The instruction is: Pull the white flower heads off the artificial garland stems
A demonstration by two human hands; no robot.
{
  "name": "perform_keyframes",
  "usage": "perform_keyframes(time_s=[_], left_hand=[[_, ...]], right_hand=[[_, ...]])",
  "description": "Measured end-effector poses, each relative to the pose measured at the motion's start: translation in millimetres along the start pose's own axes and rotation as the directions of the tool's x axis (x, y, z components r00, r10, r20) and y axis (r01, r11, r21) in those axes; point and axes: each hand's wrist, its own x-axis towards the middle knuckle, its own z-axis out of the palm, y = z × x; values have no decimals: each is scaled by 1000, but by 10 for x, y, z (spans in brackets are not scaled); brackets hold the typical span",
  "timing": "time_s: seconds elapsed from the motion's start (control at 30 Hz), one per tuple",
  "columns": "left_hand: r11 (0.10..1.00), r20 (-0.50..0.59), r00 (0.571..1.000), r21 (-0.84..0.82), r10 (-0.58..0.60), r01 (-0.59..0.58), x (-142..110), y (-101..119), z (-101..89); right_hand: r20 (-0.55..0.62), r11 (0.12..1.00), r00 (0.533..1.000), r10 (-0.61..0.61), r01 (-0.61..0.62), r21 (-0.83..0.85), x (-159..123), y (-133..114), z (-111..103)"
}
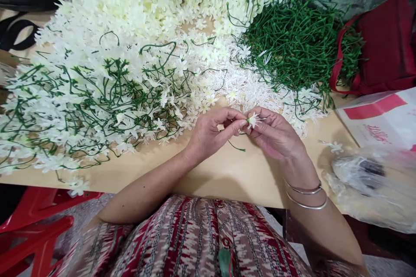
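Above the front part of the table, my left hand point(218, 130) pinches a green artificial flower stem point(240, 149) between thumb and fingertips; its free end hangs down below the fingers. Right beside it, my right hand point(274, 132) has its thumb and fingers closed on a small white artificial flower point(253, 120). The flower sits at the stem's green tip, between both hands. How far the stem goes into the flower is hidden by the fingers. Just beyond my hands lies a spread of thin white stamens point(240, 80).
White flowers with green stems point(107, 95) pile at left, loose white blossoms point(156, 0) behind. Bare green stems point(295, 43) heap at back right, by a red bag point(386, 47). A printed paper bag point(383, 117) and clear plastic bag point(367, 181) lie right. A red stool point(35, 216) stands lower left.
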Motion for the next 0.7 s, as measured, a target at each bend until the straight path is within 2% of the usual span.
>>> perform_keyframes(time_s=[0.17,0.27,0.47,0.6,0.7], left_hand=[[998,40,999,66,-2,-1,-11,-5,-23],[995,57,998,88,-41,36,-30,-34,-23],[996,7,996,0,-92,92,-68,-92,36],[995,41,995,-37,-94,96,-61,-127,57],[992,26,994,-74,-104,105,-66,-184,79]], right_hand=[[26,999,999,37,-36,-35,13,-21,-3],[28,996,999,31,-29,-83,13,-26,3],[5,994,1000,-10,11,-107,16,-13,24],[-18,993,999,-44,42,-108,19,-6,-19],[-21,995,999,-48,46,-89,24,0,-37]])
